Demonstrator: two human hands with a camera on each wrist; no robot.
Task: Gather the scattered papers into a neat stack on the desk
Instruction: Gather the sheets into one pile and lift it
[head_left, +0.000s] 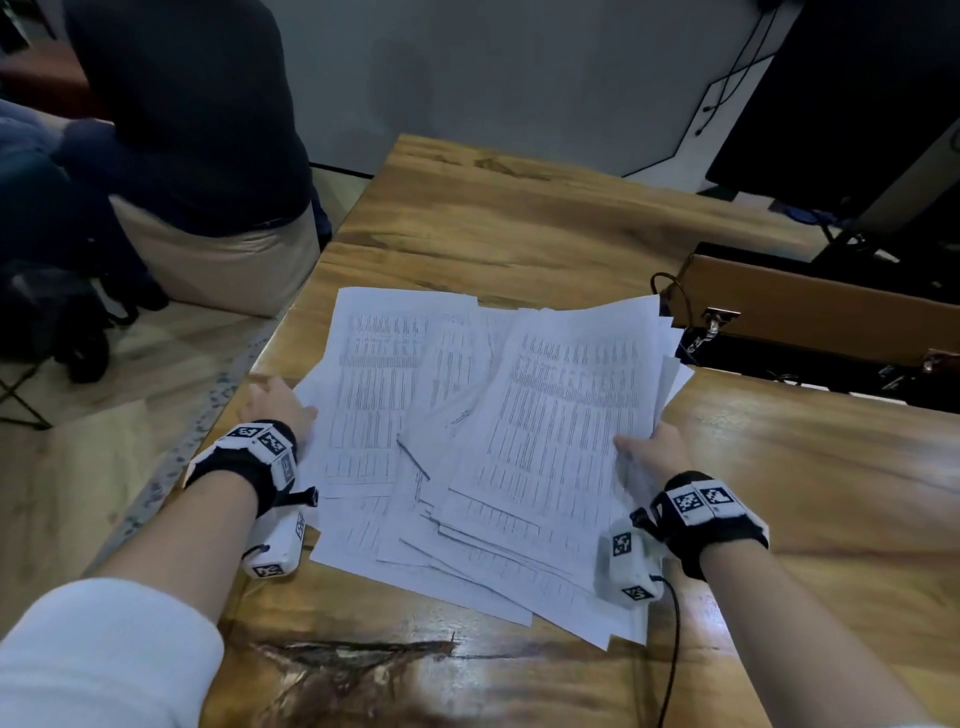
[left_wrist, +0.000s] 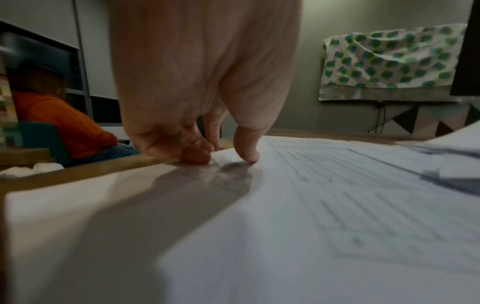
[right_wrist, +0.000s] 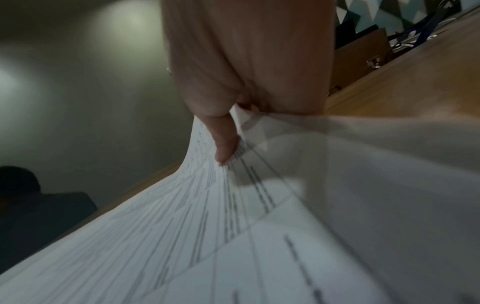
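A loose, fanned pile of printed white papers (head_left: 467, 441) lies in the middle of the wooden desk (head_left: 519, 223), its sheets skewed at different angles. My left hand (head_left: 283, 408) is at the pile's left edge. In the left wrist view the left hand (left_wrist: 223, 158) has its thumb (left_wrist: 246, 152) pressing on the top sheet (left_wrist: 337, 205) and its curled fingers (left_wrist: 194, 155) at the paper's edge. My right hand (head_left: 652, 447) grips the pile's right side. The right wrist view shows its thumb (right_wrist: 226, 144) on top of several raised, bent sheets (right_wrist: 207, 226), with the fingers hidden beneath.
The desk's left edge runs just beyond my left hand. A brown wooden box with a clasp (head_left: 810, 301) and a dark gap with cables lie at the right. A black cable (head_left: 672, 649) trails from my right wrist. A person (head_left: 197, 130) sits at the far left.
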